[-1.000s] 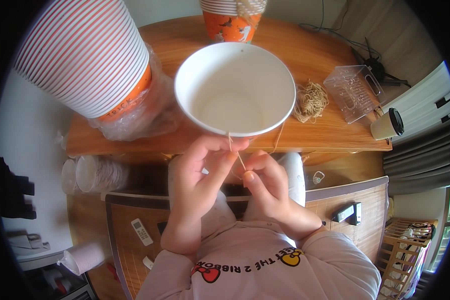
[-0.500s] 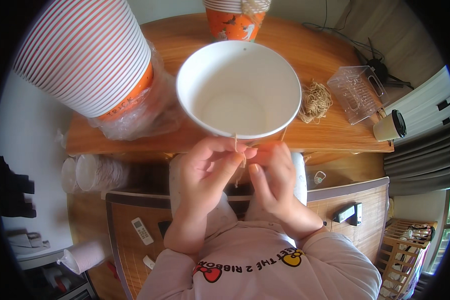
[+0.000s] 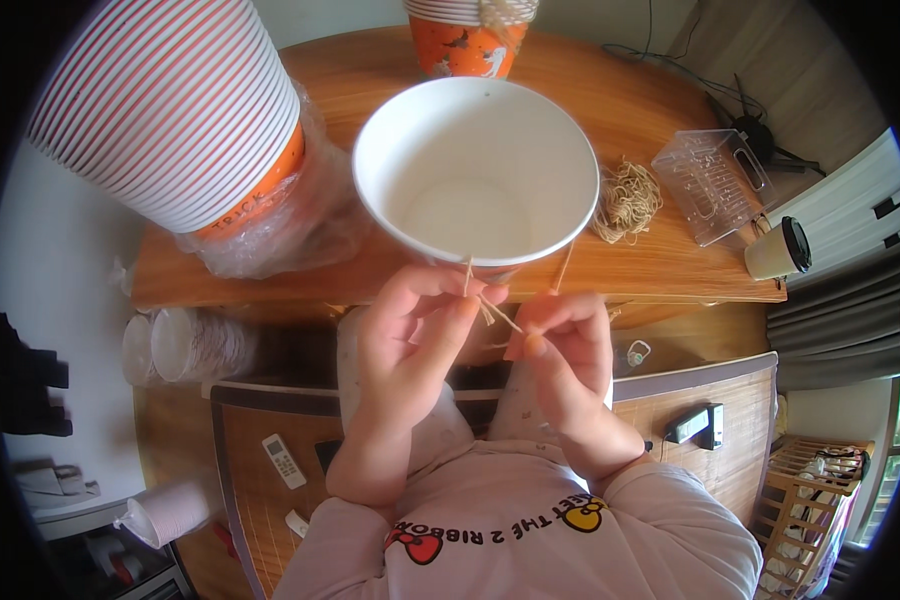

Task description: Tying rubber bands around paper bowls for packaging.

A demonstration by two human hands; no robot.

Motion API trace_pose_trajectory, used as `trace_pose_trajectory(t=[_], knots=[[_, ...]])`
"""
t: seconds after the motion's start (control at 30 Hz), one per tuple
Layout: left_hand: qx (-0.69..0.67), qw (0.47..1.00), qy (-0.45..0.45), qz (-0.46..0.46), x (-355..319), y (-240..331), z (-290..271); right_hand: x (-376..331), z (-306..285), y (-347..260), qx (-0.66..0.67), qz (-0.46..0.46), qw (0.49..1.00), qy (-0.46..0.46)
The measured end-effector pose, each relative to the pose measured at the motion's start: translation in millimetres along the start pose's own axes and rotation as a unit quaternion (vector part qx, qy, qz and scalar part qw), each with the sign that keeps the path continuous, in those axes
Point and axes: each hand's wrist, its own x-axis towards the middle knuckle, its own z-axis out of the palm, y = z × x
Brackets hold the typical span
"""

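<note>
The thin tan cord lies just below the near rim of the white-lined bucket, between the person's two hands. One strand comes up to that rim, and another drops from the rim's right side toward the right hand. The cord looks light, limp and slightly rough, so it should grip well between fingertips but kink or fray easily; a pinch close to its loose end seems the surest hold. The bucket appears to be stiff paper, light and smooth, likely to dent if squeezed at the wall and best taken by its rolled rim.

The left hand is below the near rim, its thumb and forefinger pinched together on the cord. The right hand, below the rim and farther right, pinches the cord between thumb and fingers, with a short stretch of it running across to the left hand. The two hands are near each other but apart.

Just right of the bucket sits a tangled cord bundle; farther right are a clear plastic holder and a lidded cup. Left of the bucket leans a tall bucket stack; behind it stands an orange bucket stack.
</note>
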Motion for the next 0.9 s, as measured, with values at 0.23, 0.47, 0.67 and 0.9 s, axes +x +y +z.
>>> trace_pose_trajectory(t=[0.23, 0.47, 0.67, 0.9], knots=[[0.018, 1.000, 0.015, -0.021, -0.7, 4.4, 5.4, -2.5, 12.0, -4.8, -0.067, -0.036, 0.997, -0.029], [-0.056, 0.998, 0.008, -0.021, -1.0, 0.0, 2.4, 13.2, 5.3, -3.9, -0.448, -0.133, 0.884, 0.005], [-0.098, 0.994, 0.002, -0.045, -1.4, 1.9, 1.7, 30.7, 3.5, -2.9, -0.474, -0.398, 0.785, 0.034], [-0.103, 0.993, -0.012, -0.052, -2.0, -1.9, -3.2, 37.7, -6.1, -11.3, -0.497, -0.420, 0.759, -0.020]])
